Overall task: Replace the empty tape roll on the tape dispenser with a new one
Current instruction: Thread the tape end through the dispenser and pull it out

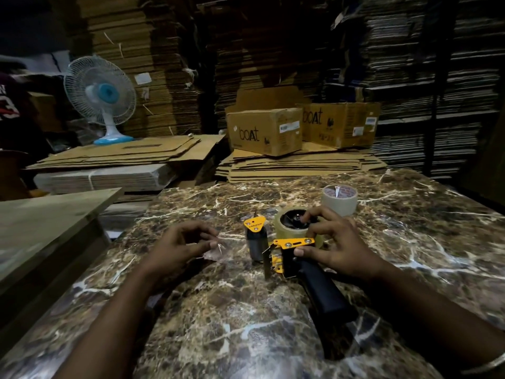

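A yellow and black tape dispenser [292,255] lies on its side on the marble table [246,310], its black handle pointing toward me. A clear tape roll [281,224] sits on its black hub. My right hand [333,242] rests on the dispenser, fingers on the hub and thumb against the yellow frame. My left hand [183,242] hovers just left of the dispenser's roller, pinching a loose clear tape end [216,248]. A second tape roll [339,199] stands on the table behind the dispenser.
Two cardboard boxes marked "boat" [265,131] sit on stacks of flat cardboard behind the table. A white and blue fan [102,97] stands at the back left. A wooden board [46,222] lies to the left of the table.
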A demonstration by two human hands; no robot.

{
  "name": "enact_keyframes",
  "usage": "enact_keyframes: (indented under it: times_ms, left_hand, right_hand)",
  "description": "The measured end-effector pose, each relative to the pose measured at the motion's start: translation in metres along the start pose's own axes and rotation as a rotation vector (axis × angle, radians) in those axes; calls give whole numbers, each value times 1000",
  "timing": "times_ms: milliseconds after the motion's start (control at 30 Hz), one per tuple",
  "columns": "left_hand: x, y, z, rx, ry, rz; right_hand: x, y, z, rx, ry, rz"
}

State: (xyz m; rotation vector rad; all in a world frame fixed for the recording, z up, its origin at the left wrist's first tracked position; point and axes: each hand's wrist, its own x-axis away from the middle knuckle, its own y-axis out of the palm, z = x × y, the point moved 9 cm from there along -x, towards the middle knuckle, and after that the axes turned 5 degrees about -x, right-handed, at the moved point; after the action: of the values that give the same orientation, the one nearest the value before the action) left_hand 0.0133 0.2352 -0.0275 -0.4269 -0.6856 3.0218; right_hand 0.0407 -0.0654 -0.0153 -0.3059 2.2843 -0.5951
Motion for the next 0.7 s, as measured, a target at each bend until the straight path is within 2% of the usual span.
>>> enact_keyframes:
  times_ms: [67, 300, 467, 600, 700]
  left_hand:
    - [1, 0, 5, 16, 41, -20]
    - [-3, 17, 16, -156, 142, -217]
    - [-7, 20, 13, -40, 132, -262]
    - [-5, 28, 8, 139, 41, -316]
    - [-3, 34, 6, 162, 9, -351]
  right_hand:
    - [-1, -1, 0, -11, -8, -4]
    - [-3, 2, 5, -53, -8, -34]
    - [-3, 3, 10, -65, 2, -41]
    - [-5, 5, 13, -91, 18, -46]
    - [-5, 4, 9, -111, 4, -42]
